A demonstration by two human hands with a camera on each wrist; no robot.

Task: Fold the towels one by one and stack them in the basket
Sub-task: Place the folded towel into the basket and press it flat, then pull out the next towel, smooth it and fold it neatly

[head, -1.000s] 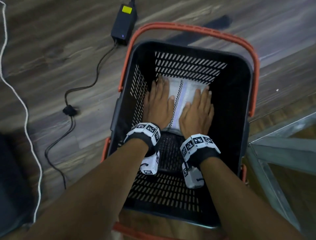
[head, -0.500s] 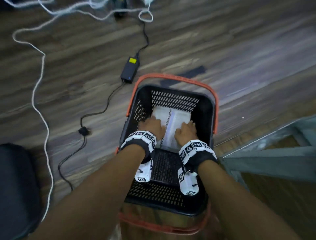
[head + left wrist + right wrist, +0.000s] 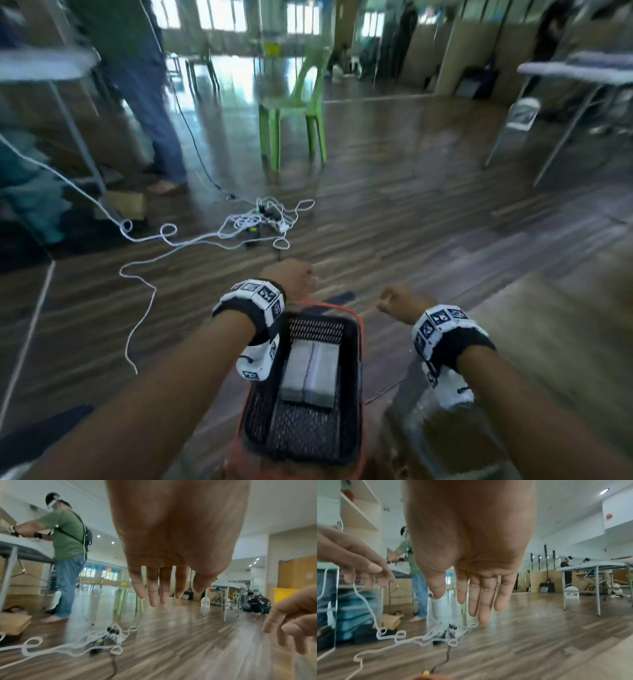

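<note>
A folded white towel (image 3: pixel 311 372) lies flat at the far end of the black basket (image 3: pixel 352 404), which has an orange handle (image 3: pixel 329 306) and stands on the floor below me. My left hand (image 3: pixel 293 278) hangs above the basket's far rim, fingers relaxed and pointing down, holding nothing. My right hand (image 3: pixel 399 303) is to the right of the basket, outside it, and holds nothing either. The left wrist view shows the left hand's straight fingers (image 3: pixel 155 588); the right wrist view shows the right hand's fingers (image 3: pixel 481 596), loose in the air.
White and black cables with a power strip (image 3: pixel 265 219) lie tangled on the wooden floor ahead. A green plastic chair (image 3: pixel 294 102) stands further off. A person (image 3: pixel 144 85) stands at a table on the left. Folding tables (image 3: pixel 579 72) stand at the right.
Both hands have lifted off the towel and out of the basket. The towel stays folded inside. My head has risen, so the view now takes in the room.
</note>
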